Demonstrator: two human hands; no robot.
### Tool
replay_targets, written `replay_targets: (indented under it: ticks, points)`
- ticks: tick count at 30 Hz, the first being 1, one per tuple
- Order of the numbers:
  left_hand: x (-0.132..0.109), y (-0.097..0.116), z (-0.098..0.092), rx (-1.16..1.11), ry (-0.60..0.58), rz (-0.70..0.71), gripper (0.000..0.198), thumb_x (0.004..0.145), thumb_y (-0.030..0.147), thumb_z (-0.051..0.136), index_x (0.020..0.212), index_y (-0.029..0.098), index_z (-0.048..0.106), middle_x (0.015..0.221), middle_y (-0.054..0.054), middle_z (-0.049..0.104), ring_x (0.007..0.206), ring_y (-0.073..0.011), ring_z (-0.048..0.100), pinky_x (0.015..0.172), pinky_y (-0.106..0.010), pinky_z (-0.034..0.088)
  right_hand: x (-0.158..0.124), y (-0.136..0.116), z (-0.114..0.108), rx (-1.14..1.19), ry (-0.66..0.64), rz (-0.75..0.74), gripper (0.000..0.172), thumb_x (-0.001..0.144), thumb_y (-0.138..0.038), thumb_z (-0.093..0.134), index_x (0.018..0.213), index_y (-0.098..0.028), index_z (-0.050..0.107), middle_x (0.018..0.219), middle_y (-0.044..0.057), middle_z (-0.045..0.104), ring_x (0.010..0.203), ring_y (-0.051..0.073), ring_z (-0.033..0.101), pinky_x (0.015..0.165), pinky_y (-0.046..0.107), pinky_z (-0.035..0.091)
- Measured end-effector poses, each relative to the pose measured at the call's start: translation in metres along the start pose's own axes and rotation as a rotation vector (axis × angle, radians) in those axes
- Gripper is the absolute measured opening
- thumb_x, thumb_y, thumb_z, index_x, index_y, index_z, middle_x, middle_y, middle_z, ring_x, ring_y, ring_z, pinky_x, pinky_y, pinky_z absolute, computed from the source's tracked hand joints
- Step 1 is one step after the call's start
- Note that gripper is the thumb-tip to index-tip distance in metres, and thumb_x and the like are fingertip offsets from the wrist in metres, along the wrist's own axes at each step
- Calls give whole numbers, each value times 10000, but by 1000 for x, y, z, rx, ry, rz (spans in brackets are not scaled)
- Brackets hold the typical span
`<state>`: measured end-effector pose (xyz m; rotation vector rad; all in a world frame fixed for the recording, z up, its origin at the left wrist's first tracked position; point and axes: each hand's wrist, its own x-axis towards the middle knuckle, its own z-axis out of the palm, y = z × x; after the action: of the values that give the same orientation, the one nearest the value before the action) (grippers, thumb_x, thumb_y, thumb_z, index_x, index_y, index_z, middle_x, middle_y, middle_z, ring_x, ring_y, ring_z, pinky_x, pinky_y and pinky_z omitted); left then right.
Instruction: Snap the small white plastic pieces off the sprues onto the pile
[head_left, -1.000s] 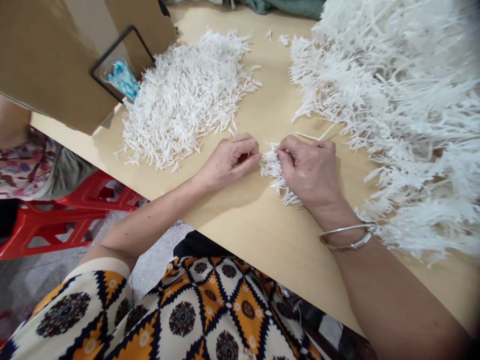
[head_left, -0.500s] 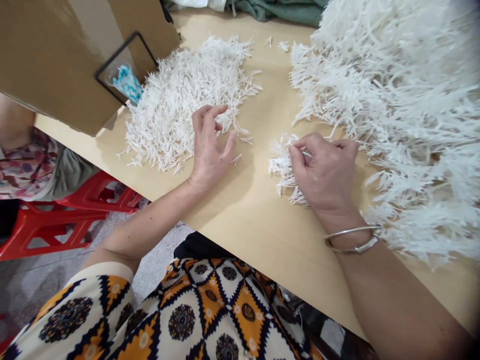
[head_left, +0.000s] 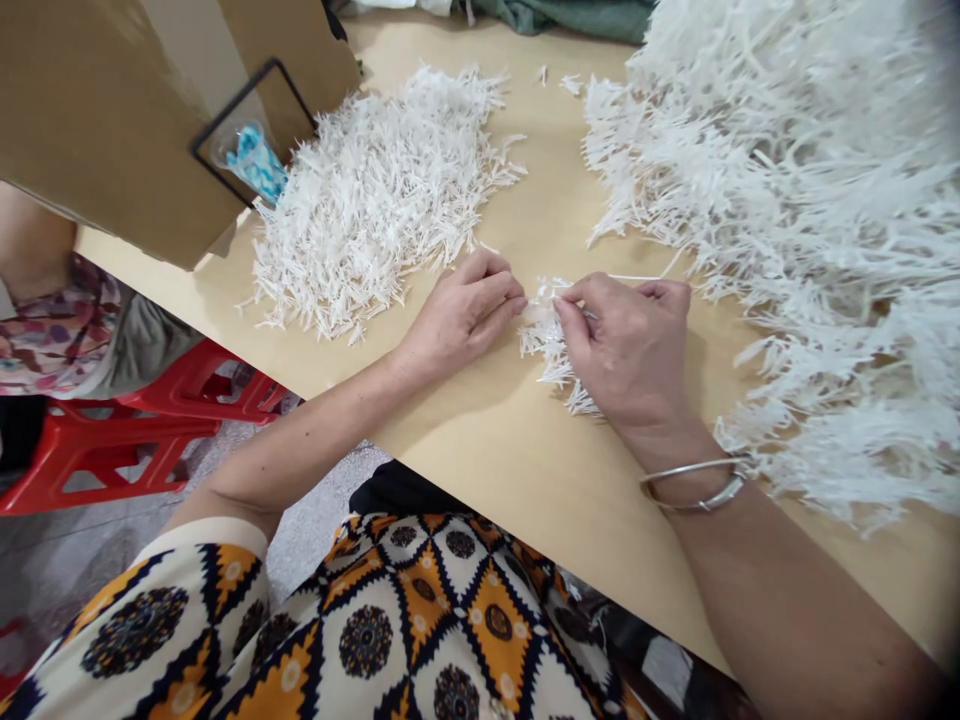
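My left hand [head_left: 472,310] is closed in a pinch at the left end of a small white branched strip [head_left: 551,300], which looks like plastic. The other end of that strip is between the thumb and forefinger of my right hand [head_left: 628,345], which wears a silver bangle. Under and beside my right hand lies a little cluster of white sprigs [head_left: 556,358], partly covered by it. Left of my hands is a heap of short white sprigs [head_left: 382,190]. A larger tangle of long white strands [head_left: 795,190] spreads over the right side.
A cardboard box [head_left: 112,110] with a black wire frame stands at the back left. A clear cup with something blue [head_left: 256,163] is beside it. Green cloth [head_left: 570,15] lies at the far edge. Red stools [head_left: 120,450] and a seated person are at the left.
My left hand has come from the short-sprig heap toward my right hand, and its spread fingers have closed into a pinch. My right hand has shifted slightly left, still pinching.
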<state>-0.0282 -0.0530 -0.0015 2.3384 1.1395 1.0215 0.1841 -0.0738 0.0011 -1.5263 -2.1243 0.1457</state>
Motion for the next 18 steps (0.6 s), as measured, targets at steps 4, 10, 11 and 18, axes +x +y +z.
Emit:
replay_targets:
  ticks: [4, 10, 11, 18]
  points:
    - [2, 5, -5, -125, -101, 4, 269, 1077, 335, 530, 863, 203, 626, 1000, -64, 631, 900, -160, 616, 861, -327, 513, 5, 7, 5, 10, -32, 27, 153, 1003, -295, 507, 888, -267, 604, 860, 41, 743, 783, 243, 599, 922, 455, 409]
    - [3, 5, -10, -246, -33, -38, 337, 1092, 419, 511, 828, 221, 583, 895, -38, 633, 907, -171, 611, 901, -338, 507, 18, 31, -5, -48, 6, 203, 116, 953, -285, 533, 859, -280, 601, 734, 49, 659, 722, 260, 576, 808, 427, 406]
    - [2, 5, -9, -238, -4, -66, 359, 1093, 442, 506, 820, 221, 579, 870, -34, 631, 872, -163, 602, 879, -331, 506, 19, 34, -6, -60, 12, 229, 103, 948, -291, 540, 872, -281, 609, 746, 56, 662, 724, 265, 576, 810, 433, 404]
    - [-3, -12, 4, -118, 339, -180, 253, 1019, 445, 661, 910, 231, 581, 924, -22, 597, 781, -124, 551, 734, -294, 489, 16, 38, -3, -95, 36, 227, 103, 932, -302, 561, 919, -262, 655, 738, 55, 681, 720, 266, 606, 845, 442, 446]
